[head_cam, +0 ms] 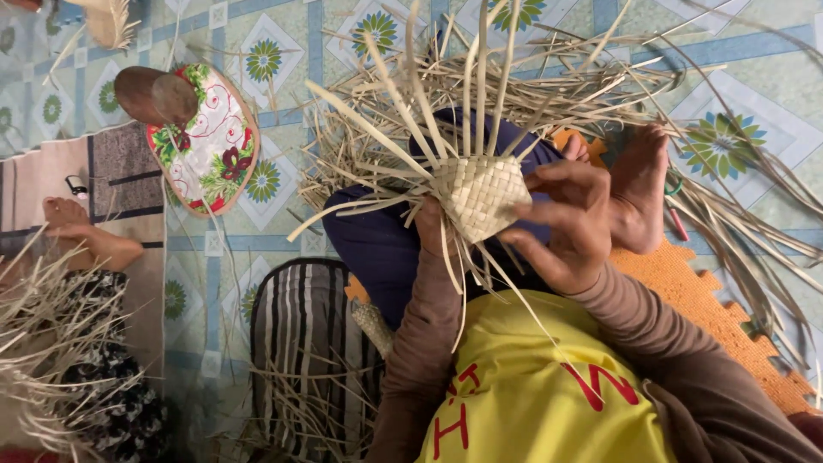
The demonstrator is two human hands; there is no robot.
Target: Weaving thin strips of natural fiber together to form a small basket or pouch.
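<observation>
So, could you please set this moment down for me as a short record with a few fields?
Left hand: left hand grips the woven piece from behind, mostly hidden.
Right hand: right hand pinches the woven piece's right edge.
Woven piece: small checker-plaited patch, loose strips fanning upward and outward.
Floor: patterned tiles, orange foam mat, striped cushion, floral cushion.
Nearby: another person's bare foot at left.

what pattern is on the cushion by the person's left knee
The cushion has black and white stripes, seen in the head view.
</observation>
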